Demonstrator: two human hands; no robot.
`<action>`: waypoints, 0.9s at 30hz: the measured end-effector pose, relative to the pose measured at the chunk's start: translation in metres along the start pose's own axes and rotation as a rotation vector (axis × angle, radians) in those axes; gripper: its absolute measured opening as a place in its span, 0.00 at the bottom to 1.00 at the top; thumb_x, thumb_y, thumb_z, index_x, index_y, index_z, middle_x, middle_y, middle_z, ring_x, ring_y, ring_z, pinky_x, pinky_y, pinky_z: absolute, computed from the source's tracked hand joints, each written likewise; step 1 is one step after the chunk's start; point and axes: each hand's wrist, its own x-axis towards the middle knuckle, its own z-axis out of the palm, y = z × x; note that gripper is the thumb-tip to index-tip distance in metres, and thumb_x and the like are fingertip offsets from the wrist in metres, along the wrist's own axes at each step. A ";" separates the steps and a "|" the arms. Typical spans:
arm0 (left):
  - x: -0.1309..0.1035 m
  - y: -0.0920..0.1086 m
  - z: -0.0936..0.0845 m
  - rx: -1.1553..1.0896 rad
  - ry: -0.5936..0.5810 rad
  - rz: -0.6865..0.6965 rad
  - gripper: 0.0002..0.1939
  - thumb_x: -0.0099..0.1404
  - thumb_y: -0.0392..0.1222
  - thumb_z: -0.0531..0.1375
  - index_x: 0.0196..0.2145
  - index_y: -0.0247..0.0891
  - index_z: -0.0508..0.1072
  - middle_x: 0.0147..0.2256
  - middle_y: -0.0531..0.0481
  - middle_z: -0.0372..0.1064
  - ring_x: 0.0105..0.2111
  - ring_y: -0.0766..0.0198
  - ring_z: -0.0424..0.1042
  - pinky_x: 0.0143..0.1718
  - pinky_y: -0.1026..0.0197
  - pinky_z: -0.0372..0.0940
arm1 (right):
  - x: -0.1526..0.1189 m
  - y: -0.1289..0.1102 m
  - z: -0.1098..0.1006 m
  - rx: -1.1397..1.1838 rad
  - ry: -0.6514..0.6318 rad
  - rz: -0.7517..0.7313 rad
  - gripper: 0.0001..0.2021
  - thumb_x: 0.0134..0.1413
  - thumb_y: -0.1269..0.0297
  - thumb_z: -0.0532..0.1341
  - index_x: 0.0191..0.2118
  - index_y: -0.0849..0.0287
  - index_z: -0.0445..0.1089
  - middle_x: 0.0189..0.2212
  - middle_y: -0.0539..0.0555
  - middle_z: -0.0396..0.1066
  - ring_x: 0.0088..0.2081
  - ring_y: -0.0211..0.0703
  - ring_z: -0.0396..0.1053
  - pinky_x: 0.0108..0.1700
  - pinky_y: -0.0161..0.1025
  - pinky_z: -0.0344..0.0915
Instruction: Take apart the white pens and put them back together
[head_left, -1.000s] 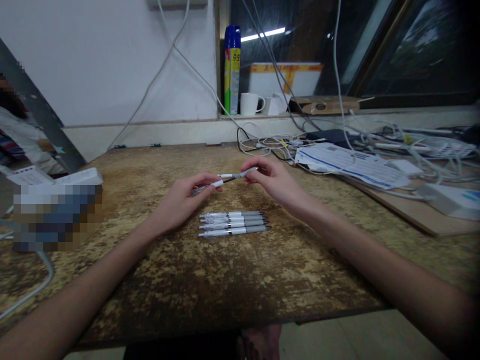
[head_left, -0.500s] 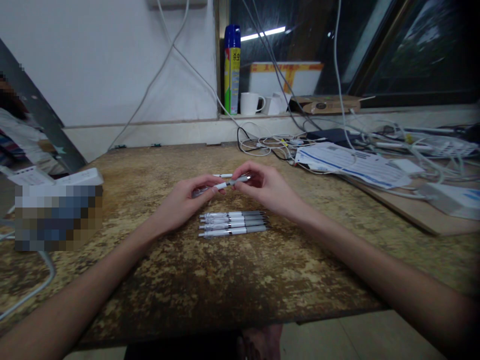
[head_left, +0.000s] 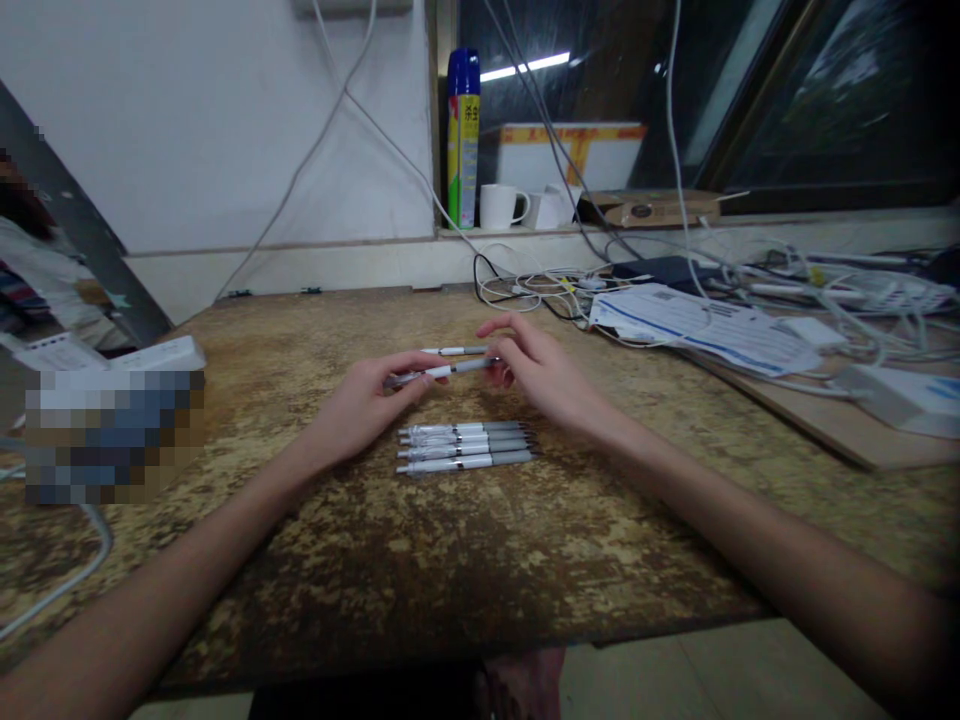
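Observation:
My left hand point(head_left: 382, 390) is closed round the clear-and-white rear part of a pen point(head_left: 441, 371), held above the table with its grey grip pointing right. My right hand point(head_left: 536, 365) is at the pen's tip end, thumb and curled fingers around the tip, with one finger raised off it. The exact contact there is partly hidden. Just behind the held pen lies another white and grey pen point(head_left: 454, 351). Nearer to me, several matching pens point(head_left: 465, 464) lie side by side in a row, grey ends to the right.
The worn wooden table point(head_left: 420, 560) carries tangled cables point(head_left: 532, 288), printed papers point(head_left: 697, 325) and a white power strip point(head_left: 904, 395) at the right. A spray can point(head_left: 464, 150) and a white mug point(head_left: 501, 207) stand on the sill. Another power strip point(head_left: 161, 355) is at the left.
My right hand has shifted slightly right, from the grey grip to the pen's tip, and one finger has lifted. My left hand and the pen have hardly moved.

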 end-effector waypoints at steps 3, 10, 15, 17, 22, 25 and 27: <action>0.000 -0.002 -0.001 -0.011 0.022 -0.008 0.17 0.75 0.50 0.58 0.54 0.43 0.80 0.52 0.48 0.79 0.52 0.55 0.76 0.57 0.54 0.65 | 0.002 0.003 -0.002 -0.015 -0.018 -0.075 0.08 0.64 0.65 0.58 0.47 0.57 0.67 0.28 0.48 0.69 0.30 0.41 0.67 0.35 0.40 0.63; 0.000 -0.001 -0.001 0.008 0.000 0.008 0.16 0.75 0.50 0.59 0.54 0.44 0.80 0.52 0.49 0.79 0.51 0.55 0.76 0.55 0.54 0.65 | 0.004 0.004 -0.003 -0.031 -0.071 0.033 0.10 0.67 0.61 0.54 0.45 0.57 0.70 0.20 0.45 0.62 0.23 0.39 0.60 0.27 0.38 0.54; 0.000 0.000 -0.001 0.010 0.020 0.003 0.15 0.75 0.48 0.59 0.54 0.44 0.80 0.51 0.49 0.80 0.50 0.56 0.77 0.54 0.55 0.66 | 0.004 0.004 -0.004 -0.027 -0.097 -0.044 0.08 0.64 0.65 0.56 0.45 0.57 0.70 0.27 0.48 0.65 0.29 0.40 0.63 0.32 0.38 0.59; 0.000 -0.001 -0.001 0.013 0.011 0.008 0.15 0.75 0.48 0.59 0.54 0.44 0.80 0.51 0.50 0.79 0.50 0.56 0.76 0.54 0.55 0.66 | 0.004 0.004 -0.004 -0.013 -0.131 -0.033 0.08 0.64 0.65 0.57 0.47 0.56 0.69 0.25 0.46 0.63 0.27 0.39 0.61 0.29 0.38 0.56; 0.000 -0.003 0.000 0.020 0.001 0.026 0.16 0.75 0.48 0.58 0.55 0.45 0.79 0.52 0.50 0.79 0.51 0.56 0.76 0.55 0.54 0.66 | 0.003 0.002 -0.003 0.036 -0.129 0.040 0.07 0.66 0.64 0.55 0.46 0.56 0.68 0.23 0.46 0.64 0.25 0.39 0.61 0.28 0.38 0.56; 0.000 -0.003 -0.001 0.014 0.012 0.016 0.16 0.75 0.49 0.58 0.55 0.45 0.79 0.52 0.50 0.79 0.51 0.56 0.77 0.54 0.54 0.67 | 0.003 0.003 -0.003 0.065 -0.129 -0.010 0.08 0.63 0.67 0.57 0.47 0.56 0.67 0.26 0.47 0.66 0.27 0.39 0.63 0.30 0.38 0.59; 0.000 -0.003 -0.001 0.014 0.008 0.014 0.16 0.75 0.49 0.58 0.55 0.46 0.79 0.53 0.50 0.79 0.51 0.57 0.77 0.54 0.55 0.67 | 0.004 0.003 -0.004 0.067 -0.146 -0.025 0.09 0.63 0.66 0.58 0.48 0.56 0.67 0.25 0.46 0.66 0.27 0.39 0.62 0.29 0.37 0.57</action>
